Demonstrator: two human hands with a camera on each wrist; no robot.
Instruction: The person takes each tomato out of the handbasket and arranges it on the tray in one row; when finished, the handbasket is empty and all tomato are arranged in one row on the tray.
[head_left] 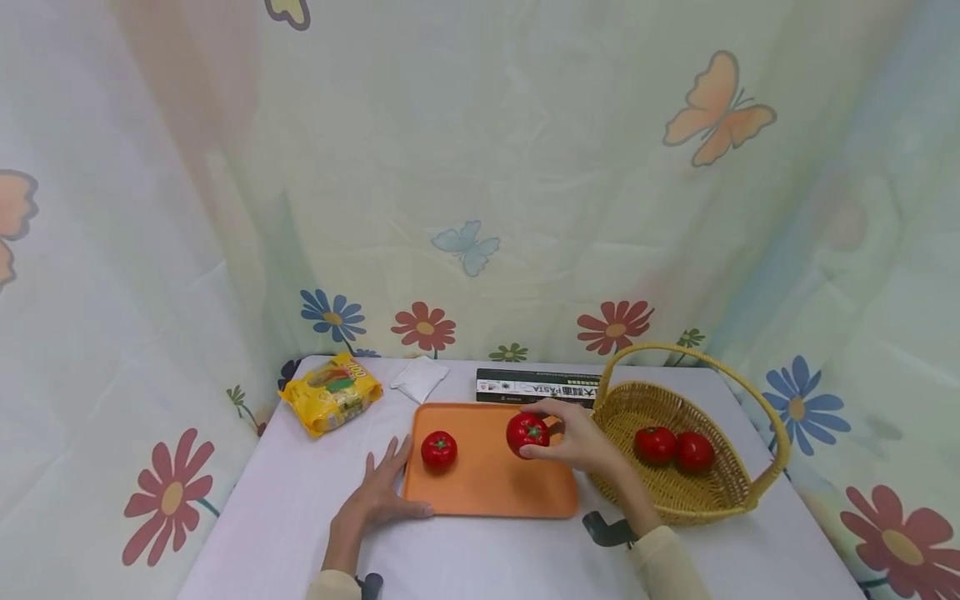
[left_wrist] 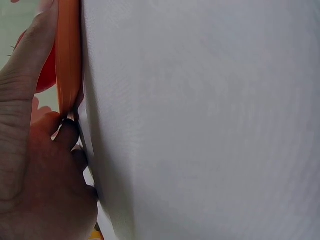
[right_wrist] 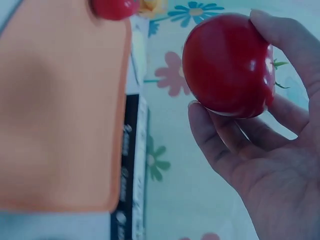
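In the head view, a red tomato (head_left: 528,433) is held between the thumb and fingers of my right hand (head_left: 576,440), over the right half of an orange tray (head_left: 480,493). The right wrist view shows that tomato (right_wrist: 225,65) raised off the tray, its green stem facing the palm. Another tomato (head_left: 438,451) sits on the tray's left part. My left hand (head_left: 377,493) lies at the tray's near left corner with fingers spread, touching its edge; up close, the thumb (left_wrist: 31,55) runs along the tray's side (left_wrist: 69,55).
To the right, a woven basket (head_left: 626,408) with a tall handle contains two tomatoes (head_left: 655,446). Behind the tray lie a dark pasta box (head_left: 536,387) and a white packet (head_left: 420,379). A yellow snack bag (head_left: 332,394) is at the back left.
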